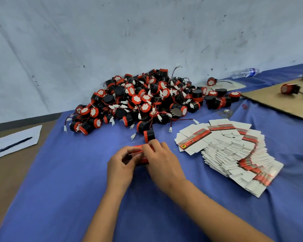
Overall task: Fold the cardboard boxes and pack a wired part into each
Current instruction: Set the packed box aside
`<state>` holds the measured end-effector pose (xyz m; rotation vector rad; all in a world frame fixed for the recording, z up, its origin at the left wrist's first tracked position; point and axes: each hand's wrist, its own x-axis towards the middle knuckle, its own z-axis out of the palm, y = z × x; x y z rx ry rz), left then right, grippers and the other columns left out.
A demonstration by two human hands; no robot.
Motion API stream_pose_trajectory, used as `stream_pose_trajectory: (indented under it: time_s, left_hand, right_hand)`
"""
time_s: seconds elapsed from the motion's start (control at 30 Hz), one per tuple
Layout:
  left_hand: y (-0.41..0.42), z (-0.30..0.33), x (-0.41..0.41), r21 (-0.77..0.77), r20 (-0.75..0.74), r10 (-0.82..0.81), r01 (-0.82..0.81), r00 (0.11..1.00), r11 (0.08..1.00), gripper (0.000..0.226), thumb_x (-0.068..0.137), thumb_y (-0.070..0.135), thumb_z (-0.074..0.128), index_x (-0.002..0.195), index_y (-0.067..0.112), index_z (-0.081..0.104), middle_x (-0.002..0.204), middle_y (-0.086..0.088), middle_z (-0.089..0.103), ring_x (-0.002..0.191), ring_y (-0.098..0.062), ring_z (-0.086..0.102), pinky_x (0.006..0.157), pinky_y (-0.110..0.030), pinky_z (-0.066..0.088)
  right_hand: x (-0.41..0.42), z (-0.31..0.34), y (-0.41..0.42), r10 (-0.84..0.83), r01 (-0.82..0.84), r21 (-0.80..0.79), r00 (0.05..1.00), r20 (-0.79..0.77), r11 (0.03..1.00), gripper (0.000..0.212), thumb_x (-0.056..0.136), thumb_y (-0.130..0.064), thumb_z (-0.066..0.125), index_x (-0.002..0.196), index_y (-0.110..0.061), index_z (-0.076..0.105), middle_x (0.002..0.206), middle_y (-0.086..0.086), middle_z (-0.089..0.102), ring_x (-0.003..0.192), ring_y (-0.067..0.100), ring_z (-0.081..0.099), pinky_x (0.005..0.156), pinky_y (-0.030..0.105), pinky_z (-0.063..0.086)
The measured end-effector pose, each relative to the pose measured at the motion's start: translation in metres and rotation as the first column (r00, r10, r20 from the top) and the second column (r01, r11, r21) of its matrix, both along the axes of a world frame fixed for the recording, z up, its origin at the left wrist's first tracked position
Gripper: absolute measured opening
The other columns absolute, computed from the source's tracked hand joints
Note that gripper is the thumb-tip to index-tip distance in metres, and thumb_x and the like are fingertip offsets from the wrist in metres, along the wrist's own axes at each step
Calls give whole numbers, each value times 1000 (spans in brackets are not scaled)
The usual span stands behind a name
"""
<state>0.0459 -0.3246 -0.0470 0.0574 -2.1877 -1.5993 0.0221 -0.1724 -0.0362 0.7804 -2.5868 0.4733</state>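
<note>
while both hands (143, 159) grip the light, bendable red cardboard box (138, 155), i'd pinch its creased edges gently.

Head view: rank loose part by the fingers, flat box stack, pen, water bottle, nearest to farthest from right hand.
From the right hand:
1. Loose part, just beyond the fingertips.
2. Flat box stack, to the right.
3. Pen, far left on paper.
4. Water bottle, far right by the wall.
</note>
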Motion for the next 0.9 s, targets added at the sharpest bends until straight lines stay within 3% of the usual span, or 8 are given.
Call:
stream_pose_trajectory:
  time_s: [0.13,0.23,0.43,0.53,0.67,0.77,0.83,0.9]
  left_hand:
    - [62,40,-9,2,-181,-29,30,983,1000,22,100,23,69,116,37,76,113,8,77,107,-12,73,94,-47,60]
    - [157,81,-20,44,-268,-219,238,938,970,36,100,26,65,136,26,66,129,8,71,121,-8,67,104,-46,55]
    - [366,138,21,-75,-345,-670,692,657,718,41,100,29,55,139,19,64,126,10,72,116,0,66,100,-30,54]
    - [429,146,42,-298,-202,-843,788,499,538,39,102,41,50,135,27,66,122,7,74,116,-10,66,97,-41,54]
    - [471,132,50,-524,91,-890,782,446,338,41,107,50,46,138,28,63,126,-2,70,119,-20,61,100,-45,51]
    - [465,123,43,-459,54,-867,783,495,419,35,108,48,46,120,29,72,106,6,73,100,-8,63,83,-33,51]
    - [447,117,31,-440,-31,-805,715,593,543,31,107,46,46,99,32,72,81,14,67,79,1,59,64,-24,41]
    - [423,106,16,-416,-66,-719,636,692,650,25,107,42,51,91,34,70,78,13,66,76,-2,59,62,-27,40]
  right_hand:
    - [6,59,62,-93,86,-93,993,-77,992,39,86,-17,76,119,-21,56,124,-2,56,103,28,54,76,43,53]
    - [19,115,148,-345,330,-219,938,-36,918,44,78,-16,83,113,-22,58,117,1,57,98,28,58,76,38,49]
    - [112,196,348,-796,796,-153,600,72,586,41,76,-12,76,115,-22,68,111,10,69,102,31,63,84,33,50]
    - [159,204,406,-875,895,32,428,229,446,42,81,-25,82,120,-22,67,117,9,70,102,29,62,80,31,45]
    - [179,194,431,-841,888,109,375,391,447,60,90,-35,73,146,-26,52,143,6,59,129,27,55,101,33,46]
    - [170,186,428,-821,878,80,404,402,472,62,93,-37,71,149,-24,48,151,6,52,136,27,50,110,36,43]
    - [158,182,415,-811,862,52,453,370,505,62,91,-42,73,146,-25,51,146,6,56,131,27,53,105,36,45]
    - [140,177,390,-785,827,21,524,330,561,56,91,-43,72,142,-25,55,137,5,62,122,26,59,97,35,48]
